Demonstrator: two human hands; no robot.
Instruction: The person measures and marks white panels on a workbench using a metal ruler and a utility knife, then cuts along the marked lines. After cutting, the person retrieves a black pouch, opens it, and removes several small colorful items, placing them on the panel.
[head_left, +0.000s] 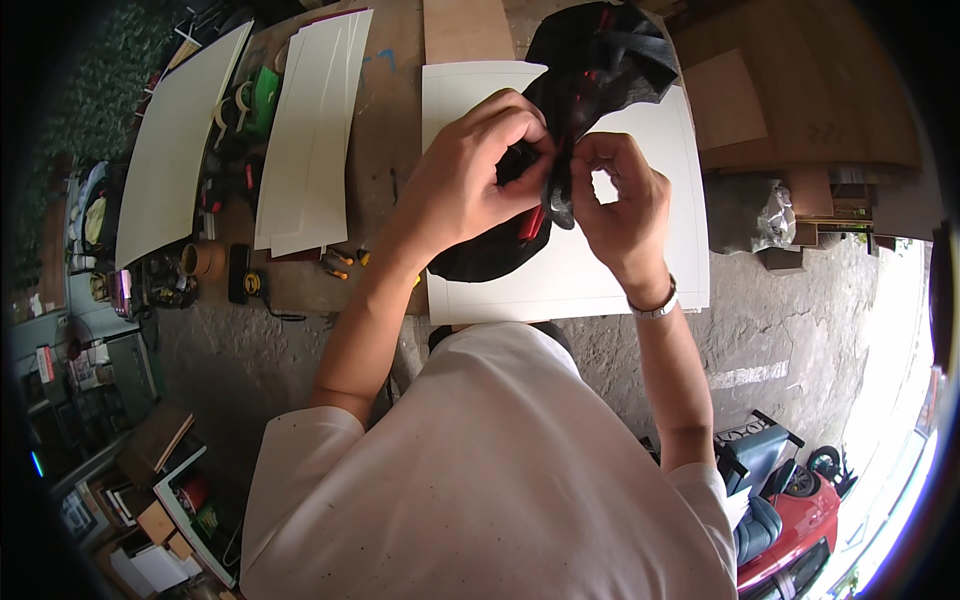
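Black, crumpled, soft-looking cloth with narrow red parts (572, 112) is what the work turns on, held over a large pale flat sheet (620, 285) that lies on a brown wooden table (388, 105). It is drawn narrow between the two hands, one loose lobe fanning out beyond them, another drooping nearer the body, under the left hand. (Whether the red bits are fixed to the fabric or tucked inside it, I can't tell from here.)

The bare left hand (485, 165) has its thumb and forefinger closed on the bunched middle. The bare right hand, a pale-banded watch (655, 300) at its wrist, faces it from the other side; thumb and forefinger make a ring with a gap showing through, and their tips look pinched on the fabric's edge, though how firmly I can't tell.

Off to the left lie long pale strips (310, 140) and a green tool with a pale ring beside it (262, 102), both well apart from the hands.

I'd judge the step to be fine fingering of that gathered part. The next move seems to call for a steady left pinch while the right fingertips work the fold, keeping the loose lobes from twisting.
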